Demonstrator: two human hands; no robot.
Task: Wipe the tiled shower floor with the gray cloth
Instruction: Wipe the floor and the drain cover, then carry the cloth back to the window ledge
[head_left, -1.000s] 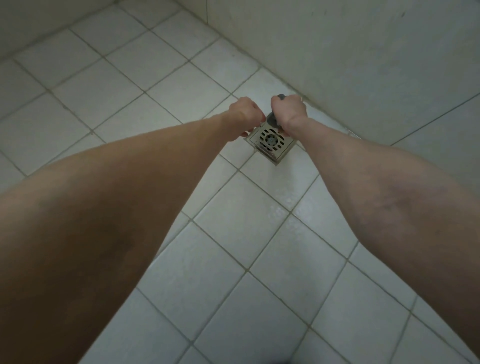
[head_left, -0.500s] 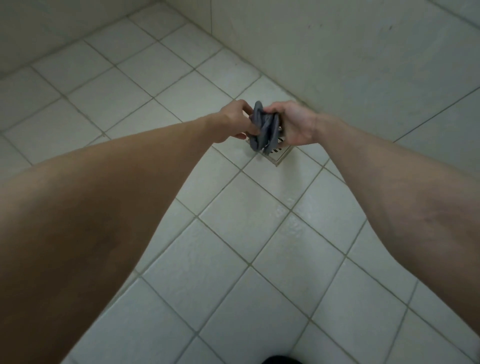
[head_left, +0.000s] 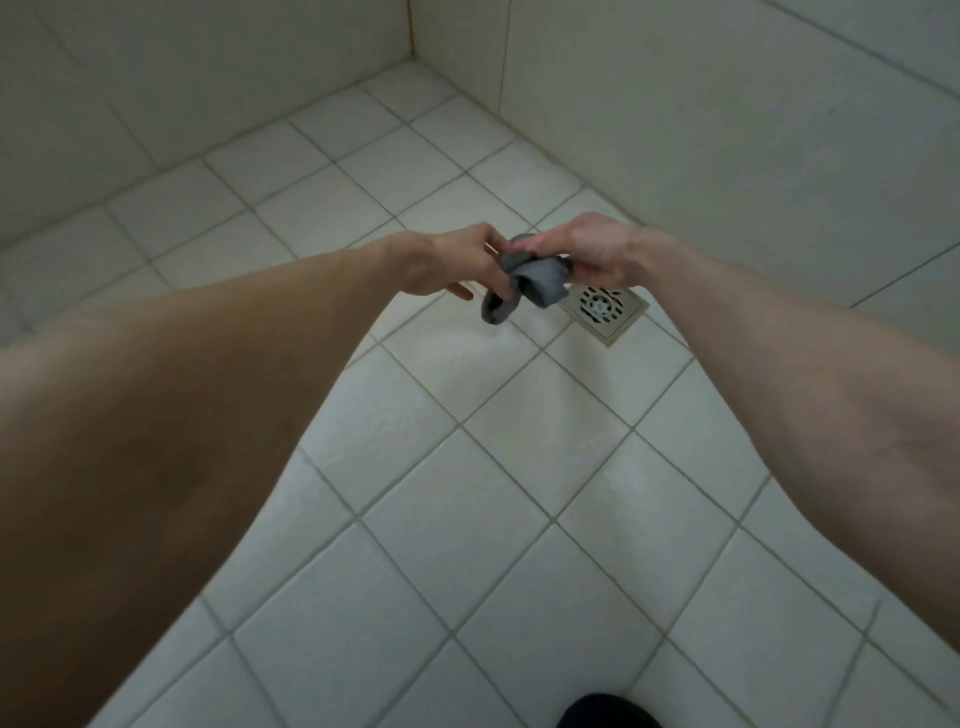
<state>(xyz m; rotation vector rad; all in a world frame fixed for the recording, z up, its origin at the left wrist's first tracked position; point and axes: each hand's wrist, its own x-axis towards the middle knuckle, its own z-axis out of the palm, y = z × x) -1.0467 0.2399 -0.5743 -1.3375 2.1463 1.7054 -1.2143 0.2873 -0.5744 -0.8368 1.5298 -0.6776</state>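
**A:** Head view: what is there, and how many of each?

**B:** Two bare forearms reach forward, so two hands: the left hand (head_left: 457, 262) and the right hand (head_left: 597, 252). One cloth (head_left: 540, 283) is between them. There is one square metal drain (head_left: 605, 312) with a round slotted grate, set in the floor (head_left: 467, 467). Two walls (head_left: 727, 130) meet in a corner at the top. One dark shape (head_left: 608, 712) shows at the bottom edge, and I cannot tell what it is.

**A:** Where is the cloth?

**B:** It is off the floor, held in the air between both hands. In the picture it covers the drain's near-left corner, and the rest of the drain shows just to its right.

**A:** And the fingers?

**B:** The left fingers (head_left: 462, 291) pinch the cloth's left end between thumb and forefinger, while one lower finger sticks out loosely beneath. The right hand's fingers are curled round the cloth's upper right end, thumb on top.

**A:** How does the cloth look?

**B:** It is gray, small, soft and bunched into thick folds. One rolled lobe hangs down on the left, below the left hand, and a broader fold lies under the right hand. It is too crumpled to show its full shape.

**A:** And the floor?

**B:** It has pale square tiles with gray grout lines running diagonally. There is a faint sheen on the tiles in front of the drain.
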